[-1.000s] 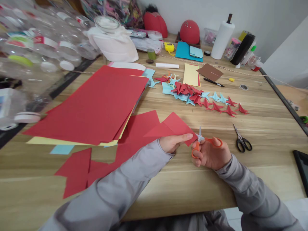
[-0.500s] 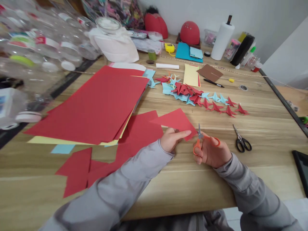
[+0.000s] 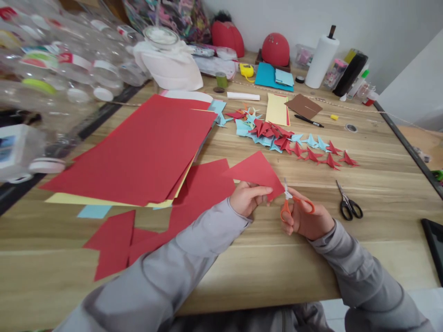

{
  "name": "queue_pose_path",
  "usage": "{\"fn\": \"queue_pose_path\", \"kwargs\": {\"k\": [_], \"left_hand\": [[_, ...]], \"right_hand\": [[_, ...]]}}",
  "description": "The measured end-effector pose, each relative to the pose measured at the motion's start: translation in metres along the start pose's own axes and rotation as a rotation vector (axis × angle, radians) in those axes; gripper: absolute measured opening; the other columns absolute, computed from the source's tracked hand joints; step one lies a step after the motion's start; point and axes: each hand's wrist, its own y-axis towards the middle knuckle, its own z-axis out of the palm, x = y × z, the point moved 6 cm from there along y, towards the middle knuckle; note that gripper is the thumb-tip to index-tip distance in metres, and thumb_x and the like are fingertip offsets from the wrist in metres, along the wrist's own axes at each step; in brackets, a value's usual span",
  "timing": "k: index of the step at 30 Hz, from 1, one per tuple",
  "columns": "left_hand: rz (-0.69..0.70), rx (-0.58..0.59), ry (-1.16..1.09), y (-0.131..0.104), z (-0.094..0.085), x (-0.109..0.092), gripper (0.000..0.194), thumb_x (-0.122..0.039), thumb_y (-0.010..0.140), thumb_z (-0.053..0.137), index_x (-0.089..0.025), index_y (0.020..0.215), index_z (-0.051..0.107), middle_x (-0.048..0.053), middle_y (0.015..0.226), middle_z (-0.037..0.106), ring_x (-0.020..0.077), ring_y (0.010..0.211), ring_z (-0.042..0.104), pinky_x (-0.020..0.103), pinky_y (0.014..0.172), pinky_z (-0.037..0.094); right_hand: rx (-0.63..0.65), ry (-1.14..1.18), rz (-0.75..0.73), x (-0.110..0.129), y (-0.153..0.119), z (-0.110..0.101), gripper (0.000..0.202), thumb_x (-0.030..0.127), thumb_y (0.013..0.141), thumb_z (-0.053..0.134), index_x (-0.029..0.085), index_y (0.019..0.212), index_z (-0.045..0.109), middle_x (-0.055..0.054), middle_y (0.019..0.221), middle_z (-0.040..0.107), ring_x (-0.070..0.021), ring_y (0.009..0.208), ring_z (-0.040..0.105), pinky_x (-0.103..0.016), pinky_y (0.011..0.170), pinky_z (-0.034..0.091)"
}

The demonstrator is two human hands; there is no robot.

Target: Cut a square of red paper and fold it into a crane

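Note:
My left hand (image 3: 247, 198) pinches the lower edge of a red paper piece (image 3: 256, 169), thumb on top. Orange-handled scissors (image 3: 286, 203) are in my right hand (image 3: 308, 216), fingers through and around the handles. The blades point away from me, close together, beside the right corner of the paper. Whether they touch the paper is too small to tell. More red paper (image 3: 207, 184) lies left of my left hand, partly under a tall stack of large red sheets (image 3: 145, 147). Smaller red pieces (image 3: 116, 244) rest by my left sleeve.
Black scissors (image 3: 349, 206) lie to the right. Folded red and blue paper shapes (image 3: 277, 136) spread across the middle. Behind them are a pen (image 3: 309, 121), brown paper (image 3: 304, 106) and a white roll (image 3: 321, 60). Plastic bottles (image 3: 72, 64) crowd the left; a black device (image 3: 434, 244) sits at right.
The scissor blades have drawn closer together. The red paper in my left hand is raised slightly and tilted. The view has shifted a little.

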Motion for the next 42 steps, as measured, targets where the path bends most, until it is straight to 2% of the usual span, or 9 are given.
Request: {"fn": "queue_pose_path", "kwargs": {"k": [6,10,17,20,23,26,29,35,42], "left_hand": [[-0.017,-0.042,0.027,0.0,-0.002,-0.001,0.022,-0.027,0.059,0.074,-0.011,0.063,0.059,0.001,0.053,0.06,0.0108,0.04,0.051,0.023,0.036,0.04],[-0.026,0.019,0.097,-0.001,0.0,0.001,0.026,-0.031,0.06,0.075,-0.01,0.061,0.06,0.004,0.053,0.061,0.0126,0.044,0.054,0.023,0.037,0.041],[-0.024,0.145,0.113,-0.004,0.004,0.007,0.022,-0.031,0.068,0.071,-0.01,0.065,0.064,0.005,0.057,0.064,0.0143,0.049,0.058,0.022,0.039,0.042],[-0.043,0.143,0.089,-0.003,0.002,0.012,0.022,-0.031,0.068,0.071,-0.011,0.065,0.065,0.005,0.059,0.065,0.0137,0.051,0.059,0.024,0.046,0.047],[-0.074,0.14,0.078,-0.003,0.001,0.018,0.024,-0.035,0.071,0.069,-0.011,0.075,0.069,0.007,0.071,0.07,0.018,0.068,0.065,0.029,0.065,0.052],[-0.078,0.157,0.058,-0.003,0.003,0.019,0.028,-0.037,0.07,0.07,-0.013,0.085,0.07,0.009,0.085,0.072,0.0233,0.086,0.066,0.035,0.079,0.051],[-0.122,0.18,0.039,-0.004,0.006,0.018,0.031,-0.038,0.068,0.071,-0.014,0.087,0.07,0.01,0.093,0.071,0.0255,0.095,0.065,0.038,0.086,0.049],[-0.252,0.221,0.039,-0.007,0.006,0.02,0.035,-0.042,0.068,0.07,-0.015,0.089,0.07,0.01,0.092,0.072,0.0274,0.095,0.065,0.042,0.089,0.047],[-0.214,0.157,0.037,-0.006,0.001,0.019,0.031,-0.038,0.067,0.072,-0.014,0.086,0.07,0.01,0.089,0.072,0.0261,0.095,0.065,0.039,0.088,0.048]], "right_hand": [[0.023,0.011,0.006,-0.001,0.0,0.001,0.043,0.041,0.075,0.061,0.027,0.113,0.048,0.002,0.068,0.06,-0.0127,0.056,0.055,-0.026,0.054,0.04],[0.085,0.058,0.06,-0.004,-0.001,0.005,0.036,0.045,0.075,0.059,0.021,0.101,0.052,0.0,0.068,0.06,-0.0143,0.058,0.058,-0.027,0.055,0.041],[0.111,0.098,0.109,-0.007,0.0,0.007,0.043,0.05,0.074,0.06,0.014,0.095,0.053,-0.002,0.07,0.061,-0.0152,0.061,0.06,-0.028,0.06,0.042],[0.111,0.107,0.104,-0.005,0.0,0.007,0.044,0.053,0.073,0.06,0.014,0.094,0.052,-0.002,0.07,0.06,-0.0156,0.062,0.06,-0.029,0.06,0.042],[0.079,0.101,0.101,-0.003,0.0,0.004,0.045,0.054,0.072,0.059,0.016,0.095,0.049,-0.001,0.069,0.06,-0.0163,0.062,0.06,-0.029,0.059,0.042],[0.039,0.069,0.099,-0.001,0.0,0.002,0.045,0.054,0.072,0.059,0.019,0.097,0.046,-0.001,0.069,0.061,-0.0168,0.062,0.06,-0.029,0.059,0.041],[0.009,0.05,0.104,-0.001,0.001,0.002,0.044,0.056,0.072,0.058,0.019,0.094,0.047,0.0,0.068,0.06,-0.0166,0.062,0.059,-0.03,0.061,0.04],[0.026,0.054,0.086,-0.001,0.001,0.004,0.042,0.056,0.074,0.055,0.02,0.094,0.045,0.001,0.066,0.057,-0.0157,0.062,0.056,-0.031,0.061,0.04],[0.056,0.084,0.067,0.001,0.0,0.004,0.045,0.056,0.071,0.059,0.016,0.091,0.049,-0.001,0.068,0.057,-0.0166,0.065,0.058,-0.03,0.062,0.042]]}}
